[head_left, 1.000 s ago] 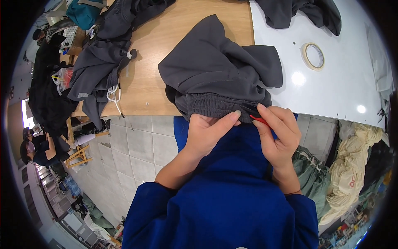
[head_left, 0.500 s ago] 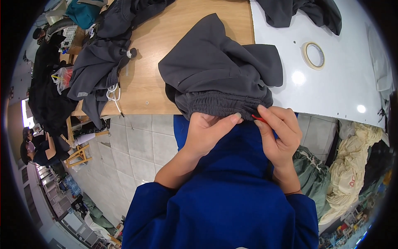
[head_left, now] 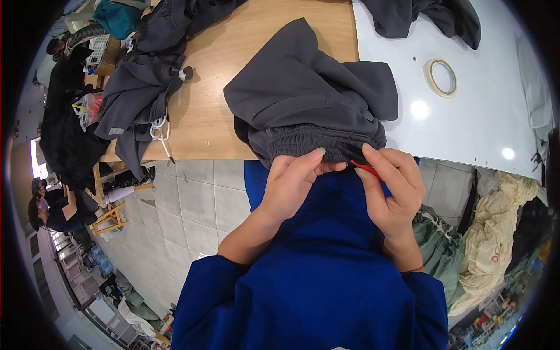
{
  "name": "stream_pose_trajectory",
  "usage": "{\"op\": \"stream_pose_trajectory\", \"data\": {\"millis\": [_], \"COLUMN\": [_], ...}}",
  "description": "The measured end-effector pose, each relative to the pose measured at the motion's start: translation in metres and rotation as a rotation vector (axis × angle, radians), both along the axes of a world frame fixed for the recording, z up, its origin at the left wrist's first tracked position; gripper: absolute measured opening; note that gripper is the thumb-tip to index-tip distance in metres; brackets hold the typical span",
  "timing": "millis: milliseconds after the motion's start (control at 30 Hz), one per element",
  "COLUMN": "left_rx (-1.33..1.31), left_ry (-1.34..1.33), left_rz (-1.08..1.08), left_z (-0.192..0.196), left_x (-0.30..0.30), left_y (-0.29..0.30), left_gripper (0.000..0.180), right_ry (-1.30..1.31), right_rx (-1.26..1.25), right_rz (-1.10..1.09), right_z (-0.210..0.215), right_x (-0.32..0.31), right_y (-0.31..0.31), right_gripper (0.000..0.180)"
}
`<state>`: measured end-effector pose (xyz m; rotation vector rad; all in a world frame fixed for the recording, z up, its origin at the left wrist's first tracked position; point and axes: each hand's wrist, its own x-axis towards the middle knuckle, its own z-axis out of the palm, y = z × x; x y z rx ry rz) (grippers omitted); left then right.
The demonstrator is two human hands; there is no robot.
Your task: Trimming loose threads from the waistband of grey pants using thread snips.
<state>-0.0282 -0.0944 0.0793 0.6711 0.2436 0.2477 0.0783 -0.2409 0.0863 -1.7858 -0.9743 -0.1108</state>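
Our left grip (head_left: 290,182) pinches the grey garment (head_left: 309,87) by its gathered band (head_left: 289,140); our right grip (head_left: 394,185) is closed around red-handled snips (head_left: 367,168) at that band

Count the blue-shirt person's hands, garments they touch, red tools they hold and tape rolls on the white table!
Hands, left and right: 2
Grey garment: 1
Red-and-black tool: 1
Tape roll: 1
Total: 5

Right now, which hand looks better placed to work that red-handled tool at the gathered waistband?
Probably the right hand: it holds the red-handled tool, whose dark tip is at the gathered waistband. The left hand touches the band's near edge and shows no tool.
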Motion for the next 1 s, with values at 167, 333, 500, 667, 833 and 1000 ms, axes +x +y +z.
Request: {"op": "stream_pose_trajectory", "data": {"millis": [167,333,500,667,833,1000], "left_rx": [0.018,-0.004,-0.082,-0.015,0.060,0.061], "left_ry": [0.038,0.030,0.072,0.064,0.094,0.103], "left_rz": [-0.011,-0.001,0.004,0.028,0.017,0.017], "left_z": [0.002,0.001,0.000,0.004,0.003,0.006], "left_x": [0.000,0.000,-0.002,0.003,0.003,0.003], "left_y": [-0.001,-0.001,0.001,-0.001,-0.003,-0.004], "left_gripper": [0.033,0.033,0.033,0.035,0.037,0.032], "right_ry": [-0.002,0.142,0.273,0.294,0.181,0.167], "right_rx": [-0.024,0.085,0.162,0.133,0.032,0.026], "right_rz": [0.000,0.075,0.445,0.273,0.116,0.084], "right_z": [0.002,-0.001,0.006,0.004,0.005,0.005], "right_x": [0.000,0.002,0.008,0.010,0.010,0.010], "right_y": [0.001,0.002,-0.008,-0.009,0.000,0.001], "right_gripper": [0.041,0.039,0.036,0.041,0.041,0.041]}}
